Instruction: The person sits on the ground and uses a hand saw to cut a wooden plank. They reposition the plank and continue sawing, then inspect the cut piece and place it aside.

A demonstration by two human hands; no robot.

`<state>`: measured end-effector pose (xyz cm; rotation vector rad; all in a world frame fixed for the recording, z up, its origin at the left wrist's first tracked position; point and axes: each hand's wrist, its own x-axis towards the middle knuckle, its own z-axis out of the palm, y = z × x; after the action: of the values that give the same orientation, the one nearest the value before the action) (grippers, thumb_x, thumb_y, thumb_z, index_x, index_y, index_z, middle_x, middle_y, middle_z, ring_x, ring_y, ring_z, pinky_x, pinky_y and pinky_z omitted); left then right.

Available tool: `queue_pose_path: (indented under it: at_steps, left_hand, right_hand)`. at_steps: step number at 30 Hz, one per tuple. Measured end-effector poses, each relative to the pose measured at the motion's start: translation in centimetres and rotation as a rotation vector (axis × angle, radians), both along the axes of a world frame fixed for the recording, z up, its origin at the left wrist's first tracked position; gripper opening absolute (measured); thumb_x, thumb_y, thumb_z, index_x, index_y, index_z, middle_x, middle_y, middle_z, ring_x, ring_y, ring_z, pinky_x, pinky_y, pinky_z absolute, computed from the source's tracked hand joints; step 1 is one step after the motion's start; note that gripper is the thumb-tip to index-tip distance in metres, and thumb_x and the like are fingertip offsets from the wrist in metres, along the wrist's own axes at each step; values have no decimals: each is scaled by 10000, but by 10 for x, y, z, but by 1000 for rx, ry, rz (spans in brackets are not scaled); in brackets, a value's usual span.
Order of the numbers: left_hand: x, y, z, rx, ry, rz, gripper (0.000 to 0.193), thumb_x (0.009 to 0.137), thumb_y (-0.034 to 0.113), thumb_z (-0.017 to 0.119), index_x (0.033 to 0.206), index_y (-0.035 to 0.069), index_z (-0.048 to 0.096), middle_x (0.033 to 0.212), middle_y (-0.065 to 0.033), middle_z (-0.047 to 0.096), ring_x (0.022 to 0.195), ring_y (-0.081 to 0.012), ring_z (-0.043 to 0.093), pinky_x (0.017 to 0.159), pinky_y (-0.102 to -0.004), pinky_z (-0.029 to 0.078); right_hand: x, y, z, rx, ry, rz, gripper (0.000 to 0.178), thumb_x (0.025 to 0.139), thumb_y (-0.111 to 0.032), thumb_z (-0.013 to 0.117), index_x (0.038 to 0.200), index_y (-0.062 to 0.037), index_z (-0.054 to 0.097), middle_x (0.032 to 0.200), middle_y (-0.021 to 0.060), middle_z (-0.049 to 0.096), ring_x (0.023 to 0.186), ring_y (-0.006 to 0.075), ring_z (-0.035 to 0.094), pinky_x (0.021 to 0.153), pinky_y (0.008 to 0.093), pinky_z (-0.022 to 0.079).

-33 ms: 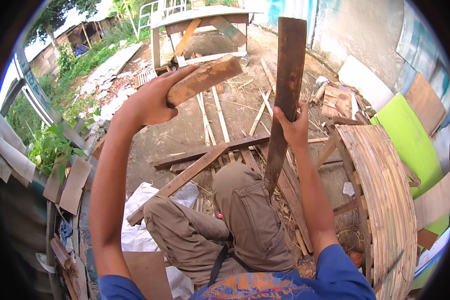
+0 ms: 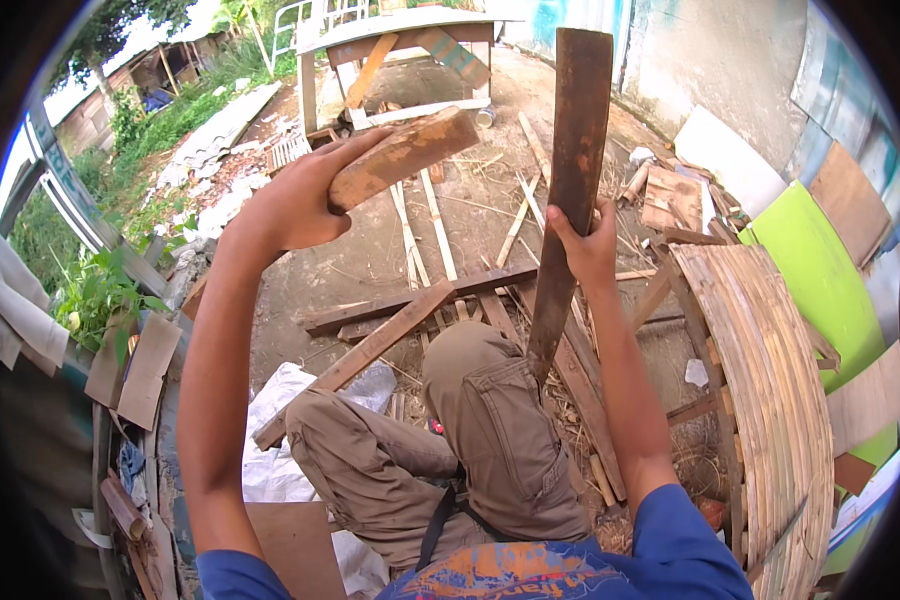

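My left hand (image 2: 295,200) is raised on the left, its fingers and thumb gripping a short thick wood block (image 2: 405,155) with a worn brown face. The block points away to the right and slightly up. On the right, my right hand (image 2: 588,245) is closed around a long dark wooden plank (image 2: 578,130), with the thumb across its near face. The plank stands almost upright, tilted a little, and its lower end goes down beside my bent knee (image 2: 480,375). Block and plank are apart. Another wooden batten (image 2: 360,360) lies slantwise across the ground in front of my legs.
A bamboo-slat bench (image 2: 760,380) stands close on my right. Crossed timbers (image 2: 420,300) and thin strips litter the ground ahead. At the back is a table (image 2: 410,25). White sacking (image 2: 275,470) lies by my left leg; a green panel (image 2: 820,280) leans at right.
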<state>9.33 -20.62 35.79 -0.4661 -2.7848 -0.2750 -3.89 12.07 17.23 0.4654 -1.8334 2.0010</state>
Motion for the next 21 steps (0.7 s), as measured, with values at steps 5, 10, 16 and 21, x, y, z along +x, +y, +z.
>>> queue_pose_path:
  at_steps: [5, 10, 16, 21]
  left_hand:
    - [-8, -10, -42, 68, -53, 115, 1051, 657, -7, 648, 1587, 355, 317, 1355, -189, 593, 1228, -403, 588, 1049, -465, 512]
    - [-43, -25, -152, 352, -32, 81, 1037, 692, -11, 642, 1597, 367, 304, 1424, -165, 556, 1253, -378, 582, 1083, -467, 504]
    - [-47, -7, -317, 739, -241, 142, 1040, 762, -73, 683, 1618, 340, 258, 1509, -166, 478, 1318, -355, 524, 1092, -399, 499]
    - [-12, -21, -459, 664, -209, 242, 955, 742, 88, 779, 1580, 282, 364, 1340, -151, 606, 1260, -381, 579, 1097, -477, 447]
  right_hand:
    - [-34, 13, -1, -75, 38, 75, 487, 913, -217, 800, 1178, 11, 461, 949, 157, 720, 791, 197, 729, 701, 316, 598]
    - [-42, 6, 44, -189, 59, 237, 435, 908, -232, 802, 1119, 12, 509, 950, 159, 727, 775, 248, 749, 702, 357, 622]
    - [-57, -18, 33, -175, 142, 62, 567, 864, -234, 849, 1139, 27, 427, 948, 155, 713, 823, 187, 726, 708, 284, 591]
    - [-53, -41, -4, -290, 147, -10, 589, 876, -223, 835, 1175, 26, 394, 999, 179, 702, 882, 170, 708, 741, 260, 565]
